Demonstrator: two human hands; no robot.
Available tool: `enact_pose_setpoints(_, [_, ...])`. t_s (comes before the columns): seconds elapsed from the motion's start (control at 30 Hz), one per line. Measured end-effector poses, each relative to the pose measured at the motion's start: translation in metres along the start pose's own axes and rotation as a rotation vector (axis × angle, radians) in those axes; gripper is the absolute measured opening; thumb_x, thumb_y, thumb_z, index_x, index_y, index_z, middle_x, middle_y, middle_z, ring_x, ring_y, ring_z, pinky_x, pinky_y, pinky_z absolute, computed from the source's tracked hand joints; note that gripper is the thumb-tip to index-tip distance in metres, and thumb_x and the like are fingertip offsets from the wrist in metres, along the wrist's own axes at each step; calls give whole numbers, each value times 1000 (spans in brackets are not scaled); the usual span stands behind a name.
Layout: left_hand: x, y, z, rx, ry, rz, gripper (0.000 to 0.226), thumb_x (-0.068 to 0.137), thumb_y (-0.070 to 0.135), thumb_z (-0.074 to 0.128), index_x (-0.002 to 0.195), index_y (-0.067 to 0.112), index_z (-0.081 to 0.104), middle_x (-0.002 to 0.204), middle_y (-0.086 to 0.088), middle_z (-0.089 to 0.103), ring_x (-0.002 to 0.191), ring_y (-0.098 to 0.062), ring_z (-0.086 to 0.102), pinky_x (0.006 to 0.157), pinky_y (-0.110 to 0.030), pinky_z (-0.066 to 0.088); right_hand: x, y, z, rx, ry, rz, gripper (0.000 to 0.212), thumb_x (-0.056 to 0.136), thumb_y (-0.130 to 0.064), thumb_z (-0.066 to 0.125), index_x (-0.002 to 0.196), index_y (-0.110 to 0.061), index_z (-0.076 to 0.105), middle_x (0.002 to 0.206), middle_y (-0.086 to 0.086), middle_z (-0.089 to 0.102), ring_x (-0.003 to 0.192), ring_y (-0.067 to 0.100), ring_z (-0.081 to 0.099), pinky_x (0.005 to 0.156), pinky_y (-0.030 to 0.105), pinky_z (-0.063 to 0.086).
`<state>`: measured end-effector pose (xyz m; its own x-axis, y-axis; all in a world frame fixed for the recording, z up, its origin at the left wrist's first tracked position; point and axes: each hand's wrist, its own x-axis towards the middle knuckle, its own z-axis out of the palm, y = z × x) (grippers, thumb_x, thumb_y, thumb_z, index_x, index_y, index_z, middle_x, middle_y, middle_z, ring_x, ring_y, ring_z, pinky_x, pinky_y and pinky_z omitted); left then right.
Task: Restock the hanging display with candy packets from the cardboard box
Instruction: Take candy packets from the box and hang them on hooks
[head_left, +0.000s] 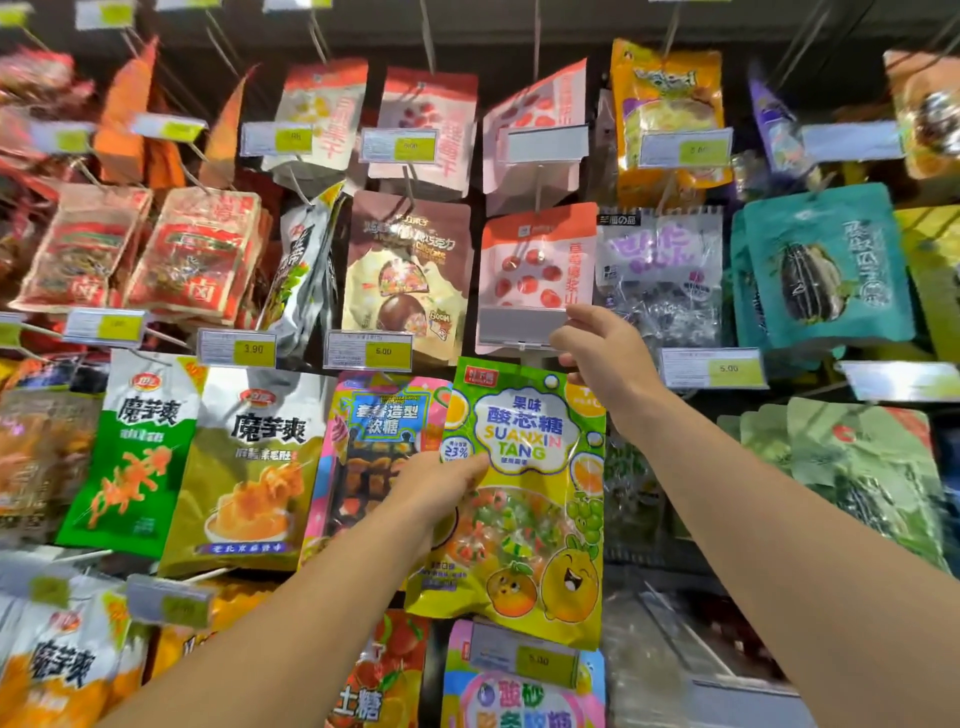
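Note:
A yellow-green candy packet (524, 499) with cartoon fruit and the words SUANXIN TANG hangs upright in the middle of the display. My left hand (441, 483) grips its left edge, thumb on the front. My right hand (597, 343) is at the packet's top right corner, next to a blank grey price-tag holder (519, 325), with its fingers curled at the hook; whether they hold the packet or the tag is hidden. The cardboard box is out of view.
Rows of hanging snack packets fill the wall: a pink-blue candy packet (374, 441) just left, green and olive konjac packets (249, 467) further left, a pink packet (535, 260) above, teal seed packets (826, 270) right. Price tags stick out on hooks.

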<state>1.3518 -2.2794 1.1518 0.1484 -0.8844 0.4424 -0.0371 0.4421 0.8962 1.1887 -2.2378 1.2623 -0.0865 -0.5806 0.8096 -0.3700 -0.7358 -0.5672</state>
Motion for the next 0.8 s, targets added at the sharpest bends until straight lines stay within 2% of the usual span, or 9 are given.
enact_pose_setpoints(0.03, [-1,3,1,-6,0,-3,38,86,38,70,114,12,65,119,1,64,102,-18,59,85,-32,39,-1,0,0,3,-2,-1,75,63,-39,59,136,-19,55,127,-1,62,113,22,62,100,49,50])
enact_pose_setpoints(0.13, [0,8,7,-51,-31,12,14,89,31,68,95,18,67,102,5,68,82,-8,55,80,-28,37,-1,1,-1,10,-2,5,76,63,-38,59,137,-20,55,127,-1,62,112,23,63,100,49,51])
enact_pose_setpoints(0.23, [-4,5,5,-67,-20,-2,16,89,30,68,92,14,65,99,2,67,78,-10,55,72,-29,40,-2,3,-2,3,-8,-7,78,63,-37,59,138,-19,53,128,0,62,113,23,62,101,49,49])
enact_pose_setpoints(0.37, [-8,2,2,-92,-32,-66,23,91,30,67,82,13,54,98,3,51,82,-15,48,83,-33,32,-3,7,-3,-14,-18,-20,80,64,-37,58,141,-18,50,128,-1,60,113,22,62,102,48,48])
enact_pose_setpoints(0.47, [-6,4,3,-97,-56,-91,29,92,32,66,103,7,56,108,1,46,88,-15,46,84,-33,30,-2,11,-3,-21,-10,-17,79,65,-39,59,141,-21,50,128,-1,60,113,23,62,101,50,49])
enact_pose_setpoints(0.57, [-2,7,4,-82,-50,-104,52,90,36,68,129,6,51,116,-5,48,102,-20,42,87,-35,33,0,15,-3,-33,-11,-11,77,67,-40,61,141,-22,51,130,0,59,114,24,61,100,50,49])
enact_pose_setpoints(0.67, [1,9,5,-81,-58,-114,35,90,34,68,112,13,52,105,-3,50,96,-20,46,85,-35,34,0,17,2,-61,-51,-48,63,80,-27,66,141,-22,52,132,-2,57,106,19,61,88,37,52])
enact_pose_setpoints(0.73, [-1,11,5,-75,-50,-106,29,90,33,68,102,13,49,87,2,51,77,-14,48,82,-34,34,4,19,6,-98,-37,-75,50,86,-11,63,135,-22,58,127,-3,58,105,19,61,81,28,46])
enact_pose_setpoints(0.8, [-1,12,2,-63,-34,-99,30,90,33,68,103,12,51,79,5,47,68,-9,43,80,-34,34,5,17,11,-76,4,-65,46,85,-2,60,125,-23,65,120,-4,61,106,17,61,80,24,45])
